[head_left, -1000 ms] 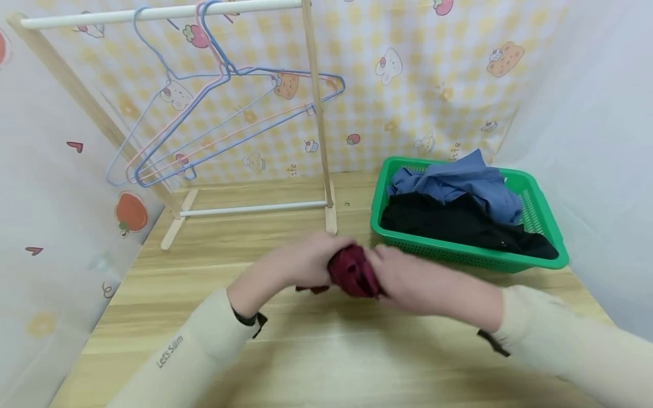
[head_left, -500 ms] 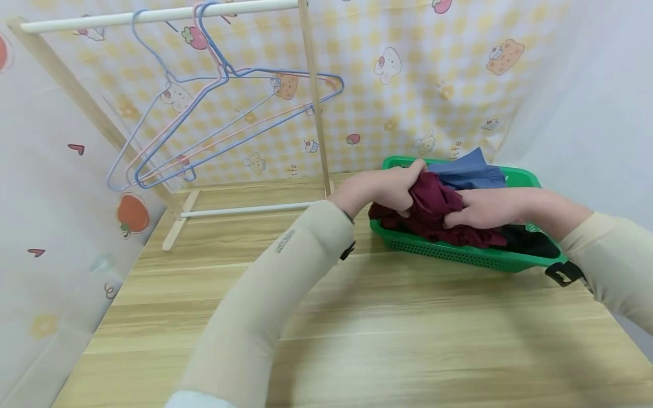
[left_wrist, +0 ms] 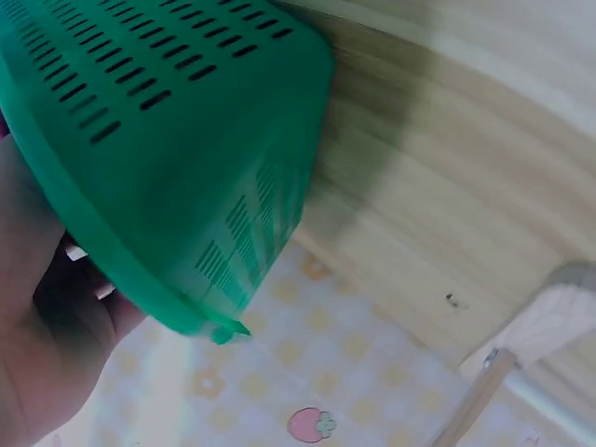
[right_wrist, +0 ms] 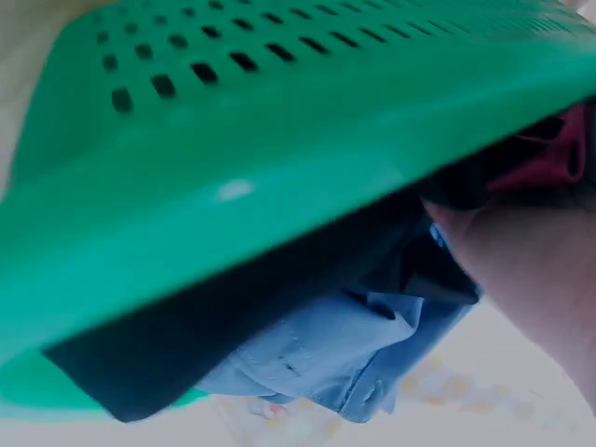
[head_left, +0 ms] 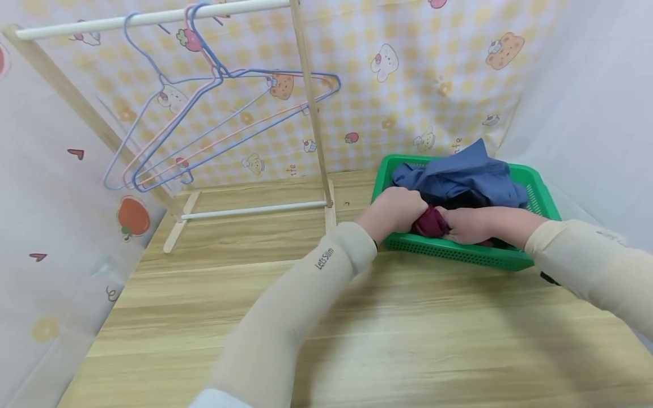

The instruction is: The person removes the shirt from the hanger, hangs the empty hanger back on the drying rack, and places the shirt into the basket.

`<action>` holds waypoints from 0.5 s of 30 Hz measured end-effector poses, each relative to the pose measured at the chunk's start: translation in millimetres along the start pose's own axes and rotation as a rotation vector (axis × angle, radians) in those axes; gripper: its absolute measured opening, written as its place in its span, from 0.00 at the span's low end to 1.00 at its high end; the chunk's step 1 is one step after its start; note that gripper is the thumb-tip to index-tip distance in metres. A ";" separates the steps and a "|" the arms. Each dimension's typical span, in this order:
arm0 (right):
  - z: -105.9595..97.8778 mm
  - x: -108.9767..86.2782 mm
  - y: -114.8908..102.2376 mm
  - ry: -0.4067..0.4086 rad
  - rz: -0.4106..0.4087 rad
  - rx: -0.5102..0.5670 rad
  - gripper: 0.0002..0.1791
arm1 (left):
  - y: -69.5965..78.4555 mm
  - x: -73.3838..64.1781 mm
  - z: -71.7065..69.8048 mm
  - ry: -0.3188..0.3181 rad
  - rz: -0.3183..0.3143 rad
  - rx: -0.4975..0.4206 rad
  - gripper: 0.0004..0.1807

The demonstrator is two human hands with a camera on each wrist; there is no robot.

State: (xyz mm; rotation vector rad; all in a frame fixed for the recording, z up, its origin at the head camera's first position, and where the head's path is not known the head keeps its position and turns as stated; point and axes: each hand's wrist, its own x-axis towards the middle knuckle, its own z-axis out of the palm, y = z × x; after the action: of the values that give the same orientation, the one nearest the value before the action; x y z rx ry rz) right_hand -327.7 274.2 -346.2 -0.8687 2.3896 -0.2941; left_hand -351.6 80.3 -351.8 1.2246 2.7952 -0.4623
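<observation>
A bundled maroon garment [head_left: 431, 222] lies at the near side of the green basket [head_left: 459, 256], between my two hands. My left hand [head_left: 398, 209] grips its left side, with the fingertips hidden in the cloth. From the right, my right hand [head_left: 468, 224] grips the other side, its thumb against the fabric. In the left wrist view the basket rim covers part of my left hand [left_wrist: 56, 345]. A blue garment [head_left: 469, 175] sits behind the hands, with a black garment [right_wrist: 242, 326] next to it in the right wrist view.
A wooden rack [head_left: 311, 96] with a white top bar [head_left: 153, 18] stands at the back left. Blue and pink hangers [head_left: 204, 90] hang from it. Behind is a checked cloth backdrop [head_left: 408, 113]. A wood-grain tabletop [head_left: 204, 317] stretches in front of the basket.
Both hands have carried the maroon garment from the table's middle to the right and into the basket. Over the last half second they have lowered, tucking it down at the near side.
</observation>
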 end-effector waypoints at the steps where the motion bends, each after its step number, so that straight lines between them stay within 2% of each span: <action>1: 0.3 0.7 -0.3 0.024 -0.019 -0.056 0.33 | -0.1 0.3 1.7 0.004 0.005 -0.022 0.09; 3: -0.3 2.3 -2.3 0.064 -0.012 -0.150 0.30 | -2.1 0.1 2.1 -0.008 0.004 -0.076 0.09; 5: -3.3 0.9 -8.2 0.099 0.029 -0.279 0.34 | -6.8 -3.0 -1.0 -0.041 0.005 -0.143 0.10; 7: -8.6 -3.3 -16.8 0.156 0.095 -0.409 0.43 | -13.3 -8.5 -7.9 -0.104 0.002 -0.253 0.19; 9: -14.7 -9.2 -26.6 0.235 0.126 -0.493 0.50 | -21.6 -17.0 -15.8 -0.183 0.004 -0.407 0.32; 11: -19.8 -15.8 -35.6 0.333 0.093 -0.546 0.54 | -30.5 -27.3 -23.2 -0.252 0.012 -0.581 0.43; 12: -21.1 -19.0 -39.8 0.380 0.058 -0.559 0.53 | -34.7 -32.6 -26.1 -0.276 0.018 -0.666 0.45; 14: -20.3 -22.9 -44.9 0.464 -0.036 -0.600 0.47 | -41.5 -42.6 -29.7 -0.300 0.026 -0.816 0.43; 15: -18.6 -24.1 -46.1 0.495 -0.074 -0.614 0.41 | -43.8 -46.4 -30.4 -0.301 0.029 -0.863 0.39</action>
State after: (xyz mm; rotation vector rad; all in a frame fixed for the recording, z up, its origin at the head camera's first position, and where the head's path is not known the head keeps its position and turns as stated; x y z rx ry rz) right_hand -299.6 254.7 -302.8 -1.2727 2.9755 0.2512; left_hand -349.6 28.2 -304.0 0.8802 2.2696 0.4876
